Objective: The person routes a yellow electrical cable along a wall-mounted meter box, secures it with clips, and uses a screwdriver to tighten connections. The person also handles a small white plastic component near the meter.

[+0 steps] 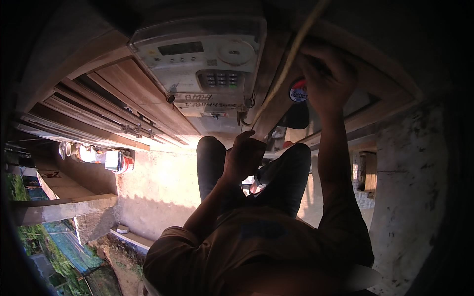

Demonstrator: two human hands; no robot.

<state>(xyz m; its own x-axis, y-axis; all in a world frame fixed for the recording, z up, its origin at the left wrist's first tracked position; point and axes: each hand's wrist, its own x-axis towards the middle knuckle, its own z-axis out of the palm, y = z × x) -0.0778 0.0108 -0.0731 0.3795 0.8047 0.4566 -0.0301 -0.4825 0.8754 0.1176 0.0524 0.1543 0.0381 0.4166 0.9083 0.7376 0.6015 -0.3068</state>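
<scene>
A pale meter box [197,59] with a clear cover, a screen and a keypad is mounted on a wooden surface. Below it are handwritten marks and a small hook-like fitting [241,117]. My left hand [242,155] is just under that fitting, fingers curled round something dark that I cannot make out. A yellow cord [279,81] runs from the top down past the box's right side. My right hand [332,81] is raised beside the cord, fingers bent; what they grip is hidden. A round red, white and blue item [298,92] shows behind that hand.
A wooden door frame [113,89] with bolts is at left, with buckets and containers [118,162] on a concrete floor [148,182]. A ledge [64,207], plants and blue netting lie further left. A stained wall [400,187] is at right. My legs [291,172] show below.
</scene>
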